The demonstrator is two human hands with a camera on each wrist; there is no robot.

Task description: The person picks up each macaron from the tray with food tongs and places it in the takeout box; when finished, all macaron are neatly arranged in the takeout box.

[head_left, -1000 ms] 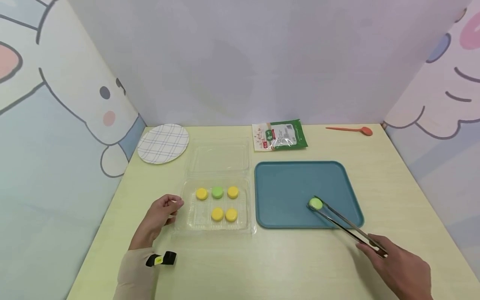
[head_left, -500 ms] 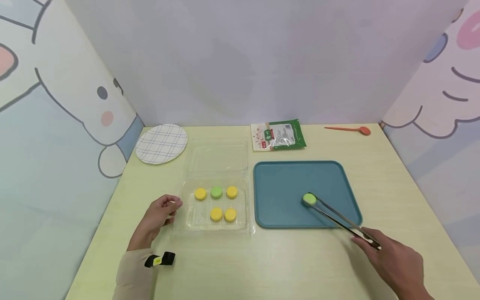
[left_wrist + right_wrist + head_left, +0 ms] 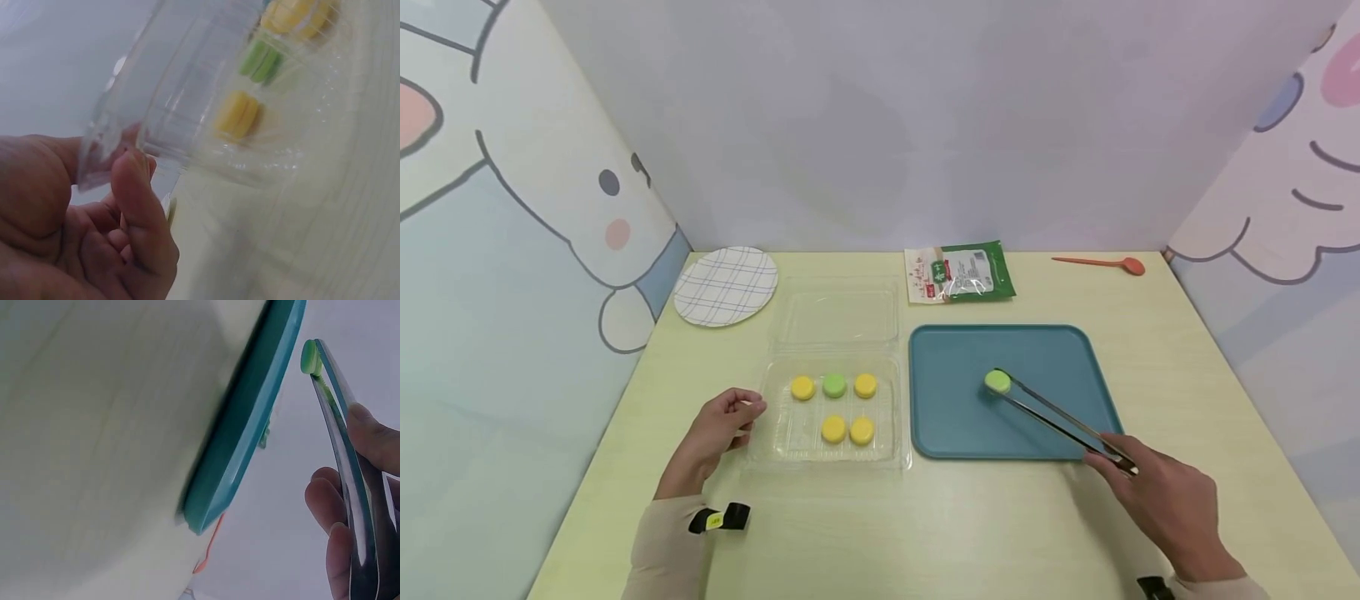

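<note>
My right hand (image 3: 1172,504) grips metal tongs (image 3: 1052,412), whose tips clasp a light green macaron (image 3: 997,382). In the right wrist view the macaron (image 3: 309,357) is up off the blue-green tray (image 3: 250,425), apart from it. At the left, my left hand (image 3: 718,429) pinches the left rim of a clear plastic clamshell box (image 3: 760,454), its lid (image 3: 838,317) folded back. The rim lies between thumb and fingers in the left wrist view. Inside the box sit a green macaron (image 3: 834,385) and several yellow macarons (image 3: 802,388).
Behind the tray (image 3: 955,350) lies a green and white food packet (image 3: 973,272). An orange-red spoon (image 3: 1131,266) rests at the back right, and a white checked plate (image 3: 726,286) at the back left. Walls (image 3: 880,125) close in the table's back and both sides.
My right hand has moved left and slightly away from me, carrying the tongs and green macaron across over the tray towards the box. The left hand and box have stayed in place.
</note>
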